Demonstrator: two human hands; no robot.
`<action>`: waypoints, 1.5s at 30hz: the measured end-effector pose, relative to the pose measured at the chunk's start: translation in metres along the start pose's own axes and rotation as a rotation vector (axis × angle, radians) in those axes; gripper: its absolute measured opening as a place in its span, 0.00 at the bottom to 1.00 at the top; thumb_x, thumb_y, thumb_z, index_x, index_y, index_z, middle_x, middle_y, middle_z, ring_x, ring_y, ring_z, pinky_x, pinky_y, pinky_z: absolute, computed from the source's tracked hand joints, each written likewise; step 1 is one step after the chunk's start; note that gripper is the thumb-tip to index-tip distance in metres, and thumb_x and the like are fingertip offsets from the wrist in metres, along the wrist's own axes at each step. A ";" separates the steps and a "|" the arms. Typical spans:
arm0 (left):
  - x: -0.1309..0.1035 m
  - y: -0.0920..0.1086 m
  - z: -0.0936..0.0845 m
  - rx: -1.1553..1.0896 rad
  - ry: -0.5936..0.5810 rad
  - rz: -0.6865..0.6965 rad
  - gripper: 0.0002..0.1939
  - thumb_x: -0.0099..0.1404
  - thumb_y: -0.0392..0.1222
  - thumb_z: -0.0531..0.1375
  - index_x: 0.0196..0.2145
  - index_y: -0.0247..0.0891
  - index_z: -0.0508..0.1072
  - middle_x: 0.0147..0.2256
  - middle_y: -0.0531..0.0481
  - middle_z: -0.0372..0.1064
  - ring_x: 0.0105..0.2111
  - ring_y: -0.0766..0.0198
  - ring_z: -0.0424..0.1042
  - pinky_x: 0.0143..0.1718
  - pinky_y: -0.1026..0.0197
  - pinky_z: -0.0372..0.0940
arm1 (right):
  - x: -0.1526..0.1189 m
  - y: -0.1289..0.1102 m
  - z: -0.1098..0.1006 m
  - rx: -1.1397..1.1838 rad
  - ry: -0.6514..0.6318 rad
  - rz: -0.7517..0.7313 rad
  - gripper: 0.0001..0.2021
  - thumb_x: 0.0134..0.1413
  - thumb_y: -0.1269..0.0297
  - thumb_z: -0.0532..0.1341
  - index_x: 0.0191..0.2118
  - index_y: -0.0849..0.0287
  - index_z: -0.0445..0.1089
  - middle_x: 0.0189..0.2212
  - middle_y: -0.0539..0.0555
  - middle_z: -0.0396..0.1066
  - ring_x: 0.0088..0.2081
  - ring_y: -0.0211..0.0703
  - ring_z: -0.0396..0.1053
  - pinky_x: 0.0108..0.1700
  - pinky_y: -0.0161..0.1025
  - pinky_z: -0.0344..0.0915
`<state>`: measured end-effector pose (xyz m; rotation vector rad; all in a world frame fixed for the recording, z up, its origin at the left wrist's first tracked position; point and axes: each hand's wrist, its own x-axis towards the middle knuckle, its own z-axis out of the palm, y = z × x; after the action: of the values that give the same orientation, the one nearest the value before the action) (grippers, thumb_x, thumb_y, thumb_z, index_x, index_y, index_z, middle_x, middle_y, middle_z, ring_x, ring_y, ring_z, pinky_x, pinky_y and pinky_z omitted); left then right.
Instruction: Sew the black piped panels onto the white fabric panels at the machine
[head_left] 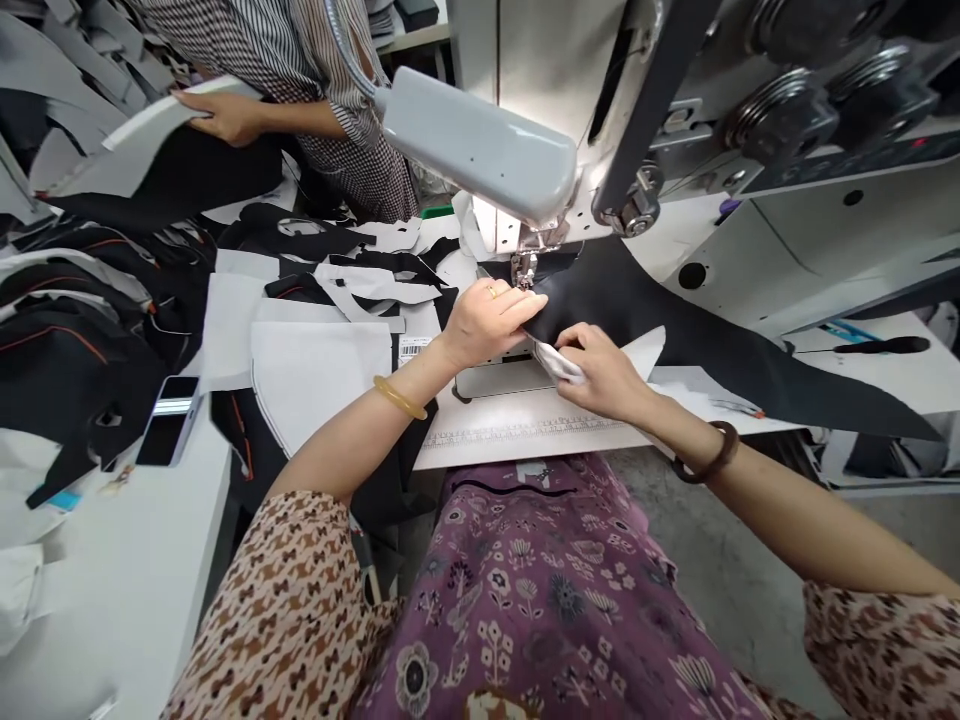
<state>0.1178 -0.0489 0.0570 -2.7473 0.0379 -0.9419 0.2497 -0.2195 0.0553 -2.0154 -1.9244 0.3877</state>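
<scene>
Black fabric [675, 320] with a white underside lies under the presser foot [523, 268] of a sewing machine and stretches off to the right. My left hand [491, 320] is beside the foot, its fingers together and pressing on the fabric edge. Just to the right, my right hand [600, 372] pinches a folded-up edge of the fabric, whose white side [556, 360] shows between the hands. The needle tip is hidden behind my left fingers.
A lamp [480, 145] hangs over the machine bed. White and black cut pieces [322, 350] lie at the left, near a phone [169, 420]. Another person's hand [229, 115] holds fabric at the upper left. Small scissors [739, 408] lie at the right.
</scene>
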 end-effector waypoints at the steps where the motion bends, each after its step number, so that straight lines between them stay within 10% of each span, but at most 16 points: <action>1: 0.000 0.001 0.000 -0.016 -0.021 -0.025 0.10 0.63 0.39 0.52 0.39 0.39 0.72 0.33 0.49 0.74 0.29 0.64 0.68 0.31 0.59 0.57 | -0.002 0.000 0.003 0.061 0.018 0.032 0.04 0.42 0.68 0.52 0.28 0.61 0.59 0.35 0.54 0.64 0.35 0.36 0.59 0.35 0.33 0.54; 10: 0.000 0.000 0.000 -0.129 -0.020 -0.129 0.09 0.63 0.44 0.53 0.33 0.40 0.72 0.32 0.51 0.74 0.32 0.63 0.67 0.34 0.58 0.56 | 0.001 -0.020 -0.039 0.174 -0.024 0.381 0.20 0.40 0.53 0.59 0.37 0.58 0.55 0.31 0.51 0.65 0.28 0.35 0.58 0.28 0.31 0.51; 15: 0.007 -0.004 -0.001 -0.150 -0.107 -0.118 0.08 0.62 0.40 0.52 0.31 0.39 0.70 0.28 0.51 0.70 0.31 0.62 0.65 0.32 0.58 0.55 | 0.007 -0.036 -0.062 -0.387 0.045 0.176 0.02 0.48 0.68 0.52 0.29 0.60 0.59 0.29 0.52 0.64 0.28 0.35 0.54 0.25 0.34 0.37; 20: 0.009 -0.008 0.001 -0.187 -0.059 -0.170 0.13 0.64 0.43 0.50 0.25 0.39 0.68 0.23 0.52 0.67 0.28 0.64 0.65 0.30 0.58 0.55 | 0.024 -0.054 -0.067 -0.481 0.070 -0.073 0.10 0.44 0.78 0.48 0.29 0.62 0.65 0.31 0.54 0.66 0.32 0.36 0.58 0.27 0.37 0.40; 26: -0.004 -0.013 -0.005 -0.060 -0.067 0.167 0.11 0.68 0.37 0.48 0.40 0.42 0.70 0.38 0.52 0.74 0.32 0.68 0.70 0.32 0.59 0.58 | 0.015 -0.055 -0.036 -0.470 -0.014 -0.238 0.16 0.55 0.78 0.44 0.32 0.64 0.68 0.34 0.56 0.70 0.35 0.38 0.62 0.29 0.37 0.43; 45: -0.021 0.007 0.018 0.012 0.219 -0.096 0.11 0.68 0.38 0.49 0.41 0.37 0.71 0.34 0.48 0.75 0.35 0.65 0.72 0.34 0.61 0.58 | 0.022 -0.047 -0.049 -0.480 0.003 -0.081 0.10 0.46 0.78 0.46 0.26 0.61 0.61 0.22 0.51 0.60 0.24 0.33 0.52 0.24 0.34 0.36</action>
<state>0.1123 -0.0493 0.0286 -2.6423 -0.0618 -1.2609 0.2284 -0.1985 0.1201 -2.1969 -2.2512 -0.1143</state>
